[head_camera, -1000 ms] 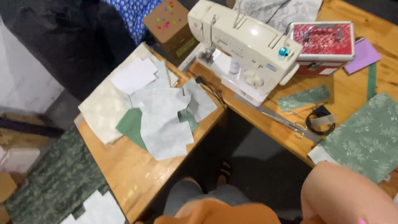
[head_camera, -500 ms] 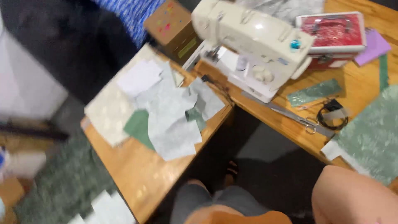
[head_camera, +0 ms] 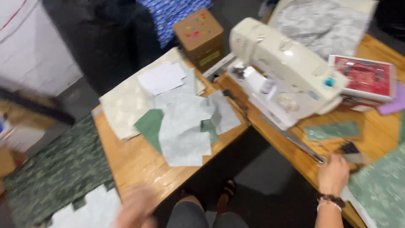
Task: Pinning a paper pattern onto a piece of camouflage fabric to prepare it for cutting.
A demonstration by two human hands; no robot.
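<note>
A sewing workroom: a cream sewing machine (head_camera: 287, 80) stands upper right on wooden tables (head_camera: 139, 164) strewn with cut fabric pieces (head_camera: 185, 131).

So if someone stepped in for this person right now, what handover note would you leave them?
Left hand: blurred, low over the near edge of the left wooden table, holding nothing that can be made out.
Right hand: resting on the right table beside a small dark object and long scissors; grip unclear.
Cut fabric pieces, grey, green and cream, lie heaped on the left table. The cream sewing machine stands on the right table with no fabric visible under its needle. Nothing sewn shows; the pieces still lie loose.
</note>
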